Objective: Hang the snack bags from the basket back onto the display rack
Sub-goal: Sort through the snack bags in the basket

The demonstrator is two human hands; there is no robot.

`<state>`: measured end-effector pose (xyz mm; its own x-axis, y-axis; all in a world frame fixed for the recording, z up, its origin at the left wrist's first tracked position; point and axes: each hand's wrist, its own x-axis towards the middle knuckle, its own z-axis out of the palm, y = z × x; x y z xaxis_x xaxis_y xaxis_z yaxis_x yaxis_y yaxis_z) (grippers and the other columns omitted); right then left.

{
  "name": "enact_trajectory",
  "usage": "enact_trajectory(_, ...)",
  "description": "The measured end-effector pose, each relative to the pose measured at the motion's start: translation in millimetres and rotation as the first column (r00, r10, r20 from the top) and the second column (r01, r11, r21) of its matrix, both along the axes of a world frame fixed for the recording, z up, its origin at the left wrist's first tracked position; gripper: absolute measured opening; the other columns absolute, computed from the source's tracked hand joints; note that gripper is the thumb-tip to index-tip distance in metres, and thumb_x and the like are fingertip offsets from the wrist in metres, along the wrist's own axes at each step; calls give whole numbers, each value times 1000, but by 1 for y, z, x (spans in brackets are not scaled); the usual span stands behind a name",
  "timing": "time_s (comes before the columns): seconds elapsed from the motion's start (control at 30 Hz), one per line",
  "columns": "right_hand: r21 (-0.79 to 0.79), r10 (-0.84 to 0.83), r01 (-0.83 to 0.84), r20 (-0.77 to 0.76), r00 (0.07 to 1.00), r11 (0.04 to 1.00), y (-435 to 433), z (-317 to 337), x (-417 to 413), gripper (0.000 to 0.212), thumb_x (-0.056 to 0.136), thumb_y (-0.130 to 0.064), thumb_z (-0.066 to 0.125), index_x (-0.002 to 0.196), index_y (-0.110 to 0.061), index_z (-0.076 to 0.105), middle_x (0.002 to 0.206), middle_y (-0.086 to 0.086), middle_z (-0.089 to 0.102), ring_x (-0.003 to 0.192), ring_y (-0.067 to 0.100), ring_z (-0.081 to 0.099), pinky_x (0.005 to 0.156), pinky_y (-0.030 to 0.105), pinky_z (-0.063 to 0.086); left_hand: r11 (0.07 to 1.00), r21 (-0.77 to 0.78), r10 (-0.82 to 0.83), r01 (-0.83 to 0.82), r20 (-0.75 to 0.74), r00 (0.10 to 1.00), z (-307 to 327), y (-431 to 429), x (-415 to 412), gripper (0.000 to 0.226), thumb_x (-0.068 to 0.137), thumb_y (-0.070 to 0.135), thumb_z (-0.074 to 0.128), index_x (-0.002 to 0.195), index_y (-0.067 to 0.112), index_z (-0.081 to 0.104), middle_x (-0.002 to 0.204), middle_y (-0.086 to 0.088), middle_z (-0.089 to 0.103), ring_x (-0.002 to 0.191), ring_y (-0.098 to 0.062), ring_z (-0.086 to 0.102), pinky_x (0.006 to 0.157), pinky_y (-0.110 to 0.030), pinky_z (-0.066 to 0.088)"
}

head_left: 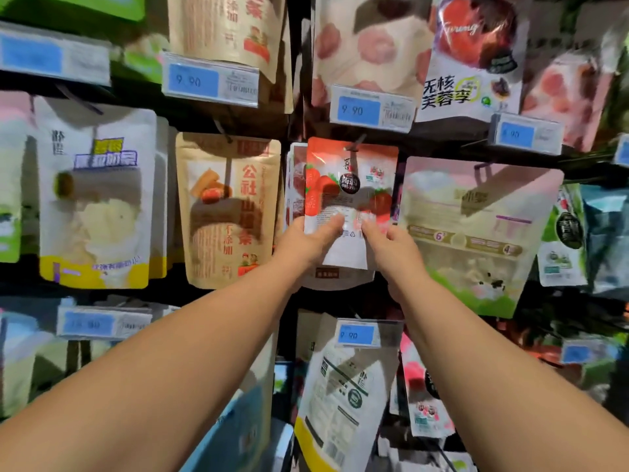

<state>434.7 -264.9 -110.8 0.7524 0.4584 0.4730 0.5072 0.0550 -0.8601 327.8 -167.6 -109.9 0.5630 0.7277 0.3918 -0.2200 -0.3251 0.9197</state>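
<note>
A red and white strawberry snack bag point(350, 185) is held up against the display rack, upside down, its top edge at a dark hook point(358, 139). My left hand point(306, 245) grips the bag's lower left edge, thumb across its front. My right hand point(391, 247) pinches the lower right edge. More bags of the same kind hang just behind it on the left. The basket is out of view.
Brown snack bags point(226, 212) hang to the left and a pale pink bag point(476, 233) to the right. Blue price tags point(371, 109) stick out on rails above and below point(357, 335). Other bags fill every row around my arms.
</note>
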Motion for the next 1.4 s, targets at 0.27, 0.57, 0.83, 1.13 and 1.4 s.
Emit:
enact_trajectory(0.27,39,57,-57,4,998,998,-19,4,-19,28,98,-37,54,81,-14,55,86,8,62,85,27,57,76,38,44,926,-192,-298,325,158,941,3,-29,-24,25,87,13,71,111,13,67,92,2,76,75,0,72,59,-18,56)
enact_trajectory(0.57,77,-109,106,27,994,991,-86,-8,6,21,98,-46,51,106,-27,53,105,-9,58,99,16,55,88,37,45,949,-133,-245,286,259,934,1,-63,-30,22,86,11,72,107,18,68,102,-1,76,100,-20,71,103,-49,48)
enact_trajectory(0.83,-4,-462,464,-109,880,886,-136,-17,68,45,92,-56,52,120,-21,49,121,9,59,106,32,57,90,45,49,945,-80,-280,318,305,910,-9,-89,-17,49,82,17,77,127,22,60,117,0,72,111,-21,67,89,-48,56)
enact_trajectory(1.13,-85,-433,425,-159,887,901,-149,-19,96,75,88,-58,57,145,-19,28,145,13,43,123,38,48,103,52,41,945,-133,-256,298,265,930,-32,-90,10,35,83,5,74,114,19,66,109,-3,75,103,-19,71,97,-36,53)
enact_trajectory(1.4,15,-165,183,-363,917,983,-141,-30,122,91,91,-50,63,156,-23,5,158,15,27,139,38,35,110,51,33,943,-157,-245,292,263,933,-37,-76,25,34,85,2,71,115,16,66,108,-4,75,100,-18,72,90,-30,53)
